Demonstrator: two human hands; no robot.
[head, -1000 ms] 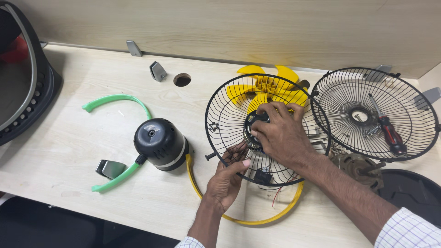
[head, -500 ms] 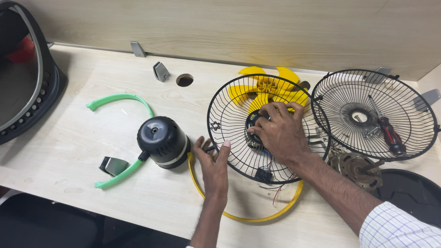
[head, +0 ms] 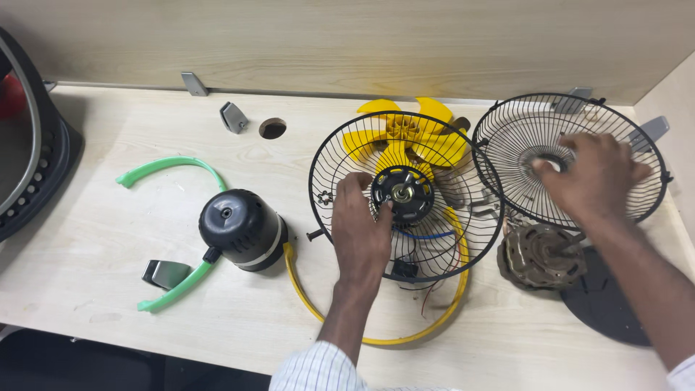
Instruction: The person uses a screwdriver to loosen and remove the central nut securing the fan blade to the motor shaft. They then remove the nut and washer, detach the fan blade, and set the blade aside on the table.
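My left hand (head: 360,230) lies flat on a black wire fan guard (head: 334,168) in the middle of the desk. Its fingertips and thumb touch the black motor hub (head: 402,194) at the guard's centre. A yellow fan blade (head: 402,135) shows through the wires, and a yellow ring (head: 376,334) lies under the guard's near side. My right hand (head: 592,177) is blurred and reaches over the centre of a second black wire guard (head: 515,123) at the right. Whether it grips anything there is hidden.
A black motor housing (head: 239,229) sits left of the guard, between green ring halves (head: 171,164). A metal clip (head: 165,273), a bracket (head: 233,116) and a desk hole (head: 272,129) are nearby. A bare motor (head: 540,258) rests on a dark disc (head: 607,308). A black appliance (head: 32,181) stands far left.
My right hand left the middle guard's hub and moved right onto the second guard. My left hand moved up onto the middle guard beside the hub.
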